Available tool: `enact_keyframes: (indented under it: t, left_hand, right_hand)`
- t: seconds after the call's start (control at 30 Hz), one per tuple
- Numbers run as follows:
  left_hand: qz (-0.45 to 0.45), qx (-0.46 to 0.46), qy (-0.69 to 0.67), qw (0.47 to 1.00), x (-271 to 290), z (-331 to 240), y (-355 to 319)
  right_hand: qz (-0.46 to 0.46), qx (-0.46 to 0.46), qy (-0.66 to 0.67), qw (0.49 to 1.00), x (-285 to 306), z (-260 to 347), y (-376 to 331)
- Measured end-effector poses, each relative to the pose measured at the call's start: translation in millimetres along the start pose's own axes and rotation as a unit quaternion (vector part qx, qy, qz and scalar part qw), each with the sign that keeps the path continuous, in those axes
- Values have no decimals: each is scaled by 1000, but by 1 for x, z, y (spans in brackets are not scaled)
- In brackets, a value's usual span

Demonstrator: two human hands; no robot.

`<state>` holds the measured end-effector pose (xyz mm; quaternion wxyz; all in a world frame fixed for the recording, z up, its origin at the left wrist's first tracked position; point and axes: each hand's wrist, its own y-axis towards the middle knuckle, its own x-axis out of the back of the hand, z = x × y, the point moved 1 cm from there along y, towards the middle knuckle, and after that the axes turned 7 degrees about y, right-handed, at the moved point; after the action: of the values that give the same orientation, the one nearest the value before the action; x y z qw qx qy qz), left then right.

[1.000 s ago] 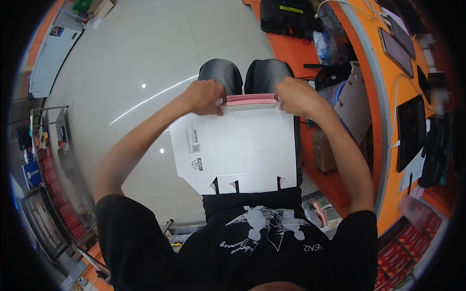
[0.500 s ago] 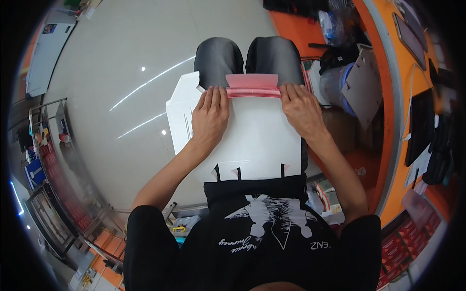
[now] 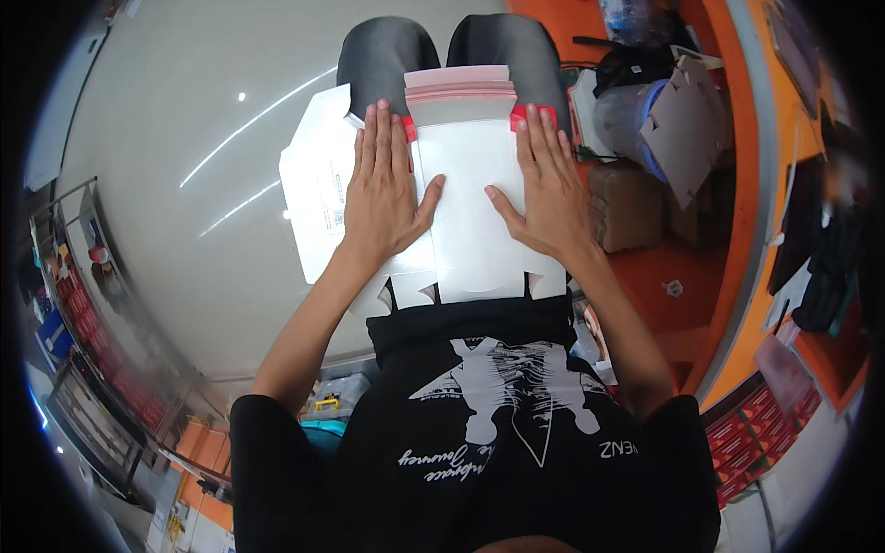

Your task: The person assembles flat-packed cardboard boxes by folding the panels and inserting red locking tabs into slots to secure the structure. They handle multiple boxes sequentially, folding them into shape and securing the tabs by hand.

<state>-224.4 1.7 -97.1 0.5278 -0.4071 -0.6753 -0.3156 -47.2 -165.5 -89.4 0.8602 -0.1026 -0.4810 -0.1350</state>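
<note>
A flat white cardboard box blank point(image 3: 470, 194) with a pink-red folded edge at its far end lies across my lap, over my dark-trousered knees point(image 3: 383, 51). My left hand point(image 3: 383, 184) lies palm down on its left part, fingers spread and pointing away from me. On the right part rests my right hand point(image 3: 546, 189), also flat with the fingers apart. The thumbs point toward each other over the middle of the blank. A white side flap point(image 3: 313, 184) sticks out to the left of my left hand.
A grey glossy floor point(image 3: 184, 138) fills the left. At the right stand an orange counter point(image 3: 737, 184), a blue-rimmed container with cardboard pieces point(image 3: 664, 101) and a brown box point(image 3: 627, 207). Shelves with red packs point(image 3: 83, 304) line the lower left.
Both hands came back from gripping the blank's far pink edge and now lie flat on top of it. The blank has been lowered from a raised position onto my lap.
</note>
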Motion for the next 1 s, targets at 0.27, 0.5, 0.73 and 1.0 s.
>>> enact_keyframes:
  t: [0.27, 0.5, 0.73, 1.0]
  left_hand:
    - [146, 20, -39, 988, 49, 46, 62]
    - [329, 39, -124, 935, 66, 77, 116]
    - [359, 61, -155, 918, 59, 80, 126]
    - [247, 104, -260, 928, 152, 56, 146]
  right_hand:
    - [-127, -104, 114, 980, 52, -19, 11]
    - [10, -321, 332, 887, 24, -17, -64]
    - [16, -335, 392, 857, 13, -17, -70]
    - [-61, -145, 448, 880, 87, -47, 22]
